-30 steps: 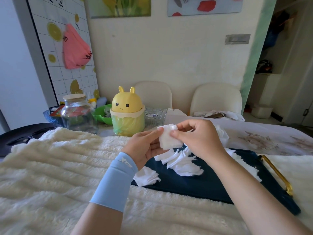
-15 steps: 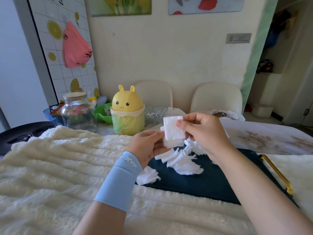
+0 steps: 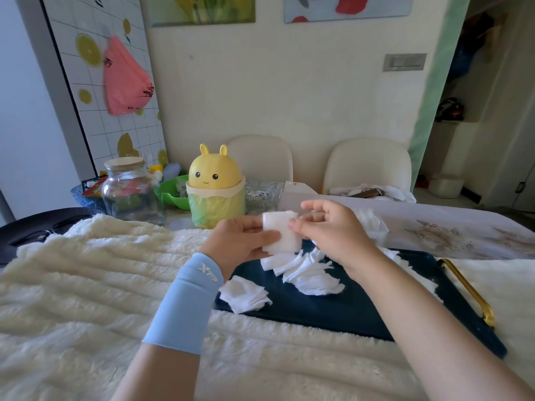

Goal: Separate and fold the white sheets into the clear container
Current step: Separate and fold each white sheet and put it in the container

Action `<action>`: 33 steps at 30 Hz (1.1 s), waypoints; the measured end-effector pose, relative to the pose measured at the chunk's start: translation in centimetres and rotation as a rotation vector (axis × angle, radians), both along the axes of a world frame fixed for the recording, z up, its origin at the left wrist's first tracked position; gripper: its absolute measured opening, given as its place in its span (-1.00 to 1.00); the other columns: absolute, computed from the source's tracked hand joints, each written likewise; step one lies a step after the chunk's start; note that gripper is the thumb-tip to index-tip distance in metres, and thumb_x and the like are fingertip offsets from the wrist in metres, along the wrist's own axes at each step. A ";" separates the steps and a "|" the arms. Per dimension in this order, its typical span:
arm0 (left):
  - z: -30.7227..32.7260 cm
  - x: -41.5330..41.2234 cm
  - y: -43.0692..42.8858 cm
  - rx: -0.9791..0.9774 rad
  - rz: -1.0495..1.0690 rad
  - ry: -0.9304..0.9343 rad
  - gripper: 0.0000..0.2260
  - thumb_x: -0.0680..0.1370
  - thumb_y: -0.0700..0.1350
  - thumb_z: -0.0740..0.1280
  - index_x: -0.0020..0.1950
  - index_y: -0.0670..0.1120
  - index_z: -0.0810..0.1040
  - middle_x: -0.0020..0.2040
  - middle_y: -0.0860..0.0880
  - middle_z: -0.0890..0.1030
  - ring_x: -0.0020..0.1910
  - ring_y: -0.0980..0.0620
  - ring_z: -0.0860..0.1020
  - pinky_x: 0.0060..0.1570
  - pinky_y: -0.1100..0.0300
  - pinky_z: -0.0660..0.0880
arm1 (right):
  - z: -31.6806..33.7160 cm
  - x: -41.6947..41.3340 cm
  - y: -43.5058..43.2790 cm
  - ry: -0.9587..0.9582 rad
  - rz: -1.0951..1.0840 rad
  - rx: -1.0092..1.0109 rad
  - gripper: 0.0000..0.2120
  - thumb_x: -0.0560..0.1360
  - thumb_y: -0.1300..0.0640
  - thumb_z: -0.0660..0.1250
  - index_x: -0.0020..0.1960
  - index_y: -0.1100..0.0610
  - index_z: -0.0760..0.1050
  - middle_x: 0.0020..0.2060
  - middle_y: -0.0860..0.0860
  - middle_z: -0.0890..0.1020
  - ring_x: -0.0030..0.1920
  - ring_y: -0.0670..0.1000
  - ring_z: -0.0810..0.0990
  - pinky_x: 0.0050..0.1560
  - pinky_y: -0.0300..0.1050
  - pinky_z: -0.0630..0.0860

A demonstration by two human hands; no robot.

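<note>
Item: one wad of white sheets (image 3: 279,234), mid-frame, held above the dark tray (image 3: 362,311), probably so layers can be peeled off. Left hand (image 3: 240,240) pinches its left edge and right hand (image 3: 333,235) its right edge, spare fingers lifted. On the tray: two heaps, a fan (image 3: 309,274) and a small stack (image 3: 246,295), singles uncountable. Clear vessels, centre-left and well apart: one lidded glass jar (image 3: 130,192), one glass dish (image 3: 262,195). Target unclear.

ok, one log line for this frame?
step: separating | left hand: holds white sheet | right hand: pinches sheet's right edge | loose sheets: piled on dark tray | in container: not visible
</note>
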State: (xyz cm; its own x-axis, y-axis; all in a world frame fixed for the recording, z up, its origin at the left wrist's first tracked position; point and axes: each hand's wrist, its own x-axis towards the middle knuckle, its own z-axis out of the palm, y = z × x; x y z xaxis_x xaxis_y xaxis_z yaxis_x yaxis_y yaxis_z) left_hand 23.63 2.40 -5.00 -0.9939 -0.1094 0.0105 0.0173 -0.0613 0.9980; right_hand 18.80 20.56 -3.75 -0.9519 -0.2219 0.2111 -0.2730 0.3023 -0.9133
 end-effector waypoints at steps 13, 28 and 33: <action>-1.5 -1.0 -4.2 -0.119 0.346 0.048 -0.82 0.47 -0.28 0.47 0.05 -0.13 0.65 -0.05 -0.07 0.70 -0.05 -0.04 0.69 -0.02 0.09 0.65 | -3.5 3.5 -6.2 0.277 0.503 0.787 -0.77 0.57 0.13 0.33 0.14 -0.13 0.64 0.08 -0.15 0.65 0.02 -0.10 0.58 0.06 -0.13 0.54; -2.1 -1.5 -3.2 -0.270 0.327 0.045 -0.83 0.46 -0.23 0.50 -0.03 0.00 0.65 -0.05 -0.03 0.71 -0.04 -0.06 0.69 -0.01 0.00 0.65 | -2.7 2.3 -4.4 0.147 0.385 0.619 -0.91 0.47 0.09 0.42 -0.12 -0.08 0.68 -0.15 -0.20 0.61 -0.10 -0.18 0.57 -0.10 -0.22 0.53; -1.9 -1.5 -3.1 -0.274 0.342 0.048 -0.82 0.47 -0.23 0.49 0.03 -0.04 0.64 -0.05 0.00 0.70 -0.03 -0.04 0.68 -0.02 0.06 0.65 | -3.4 2.6 -4.7 0.091 0.422 0.719 -0.47 0.51 0.03 0.42 0.46 -0.07 0.42 0.14 -0.15 0.61 0.12 -0.09 0.56 0.10 -0.19 0.48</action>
State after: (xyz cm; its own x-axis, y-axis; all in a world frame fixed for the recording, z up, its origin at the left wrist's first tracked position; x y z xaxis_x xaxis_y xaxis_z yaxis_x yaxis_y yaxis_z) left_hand 22.13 -0.69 -6.91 -0.8988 -0.4185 0.1303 0.0373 0.2232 0.9741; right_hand 21.35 15.91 -7.15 -0.7449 -0.6656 -0.0466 -0.5570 0.6587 -0.5058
